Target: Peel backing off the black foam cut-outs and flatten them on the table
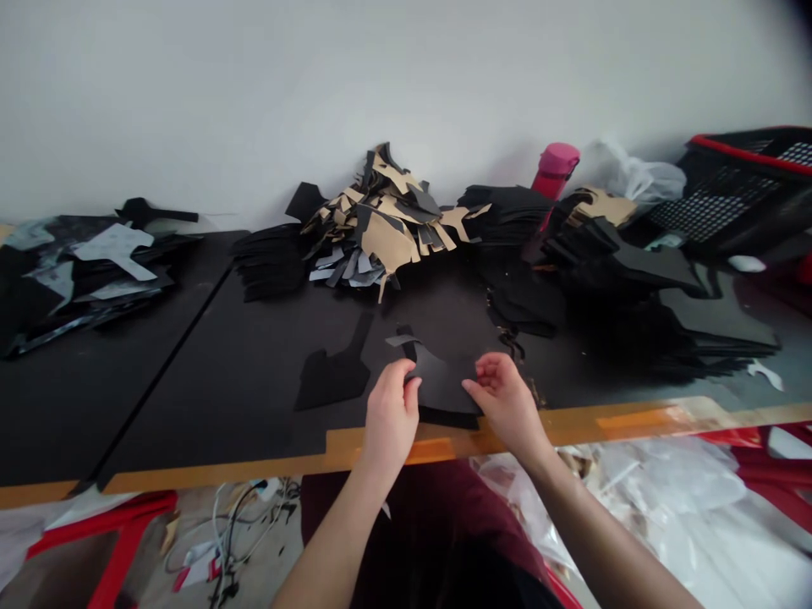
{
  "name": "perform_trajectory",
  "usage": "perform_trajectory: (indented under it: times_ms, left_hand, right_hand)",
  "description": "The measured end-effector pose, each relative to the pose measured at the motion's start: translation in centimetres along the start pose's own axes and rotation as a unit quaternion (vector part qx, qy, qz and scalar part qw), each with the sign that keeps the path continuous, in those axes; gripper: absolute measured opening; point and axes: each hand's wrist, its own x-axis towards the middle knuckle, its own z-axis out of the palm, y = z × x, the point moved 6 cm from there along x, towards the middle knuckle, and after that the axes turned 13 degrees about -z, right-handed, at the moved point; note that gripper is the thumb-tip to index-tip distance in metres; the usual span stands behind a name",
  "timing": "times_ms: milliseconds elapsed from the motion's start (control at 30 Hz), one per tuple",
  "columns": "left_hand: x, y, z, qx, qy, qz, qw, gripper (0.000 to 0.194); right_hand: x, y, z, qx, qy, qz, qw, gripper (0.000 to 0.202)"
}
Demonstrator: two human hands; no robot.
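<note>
A thin dark grey cut piece (437, 382) is held up between my two hands over the front of the black table. My left hand (390, 414) is closed, with thumb and index finger at its left edge. On the other side my right hand (504, 402) pinches the right edge with curled fingers. Under the sheet lies another black piece (447, 418), mostly covered. A narrow grey strip (404, 340) shows just beyond my left fingers. To the left of my left hand, a flat black piece with a narrow arm (333, 376) rests on the table.
Behind stands a heap of tan and black offcuts (390, 228), flanked by stacked black pieces (270, 260). More stacks (716, 317), a pink-capped bottle (555, 169) and a red-rimmed black basket (716, 199) are at right. Plastic-covered pieces (95, 271) lie left. Tape lines the table edge (254, 472).
</note>
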Motion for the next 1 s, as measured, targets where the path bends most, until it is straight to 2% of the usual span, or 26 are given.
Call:
perform_trajectory:
  times_ms: [133, 267, 400, 700, 1000]
  left_hand:
    - [-1.2, -0.7, 0.9, 0.033, -0.007, 0.012, 0.999, 0.016]
    - [-1.8, -1.3, 1.4, 0.049, -0.009, 0.012, 0.999, 0.019]
    - [-1.8, -1.3, 1.7, 0.055, -0.002, 0.025, 0.998, 0.020]
    - [-1.8, -1.7, 1.6, 0.068, 0.027, 0.026, 0.997, 0.019]
    - [-1.5, -1.9, 1.5, 0.082, 0.026, 0.030, 0.996, 0.019]
  right_hand:
    - [-0.9, -0.9, 0.4, -0.075, -0.023, -0.048, 0.996, 0.013]
    - [-1.6, -2.0, 0.5, -0.124, -0.006, -0.100, 0.987, 0.014]
    - [-1.8, -1.9, 0.8, -0.153, 0.002, -0.128, 0.980, 0.017]
    - [-1.8, -1.2, 1.2, -0.163, -0.013, -0.131, 0.978, 0.021]
    - [-1.6, -1.0, 1.7, -0.188, -0.039, -0.113, 0.975, 0.024]
